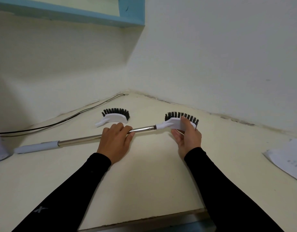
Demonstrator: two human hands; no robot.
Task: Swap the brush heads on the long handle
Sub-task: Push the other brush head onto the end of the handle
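- The left hand (pixel 115 142) closes over the steel shaft of the long handle (pixel 87 138), palm down, pinning it just above the table (pixel 144 190).
- The right hand (pixel 188 139) clamps on the mounted brush head (pixel 179 122), thumb beneath the white back and fingers (pixel 184 120) over the top, bristles pointing away from the person.
- The two hands sit apart along the tool, with the white socket joint (pixel 161 126) between them; the handle runs left to a pale grip (pixel 37 147) resting on the table.
- The head looks like light, rigid plastic, and its stiff back, not the springy bristles, seems the sound place to hold; the polished shaft may slip under a twist, so a full-palm grip near the joint appears wise.
- The spare brush head (pixel 115 117) lies on the table just beyond the left hand, bristles facing the wall, untouched.
- A black cable (pixel 74 115) trails along the wall behind it; papers (pixel 290 158) sit well off to the right.
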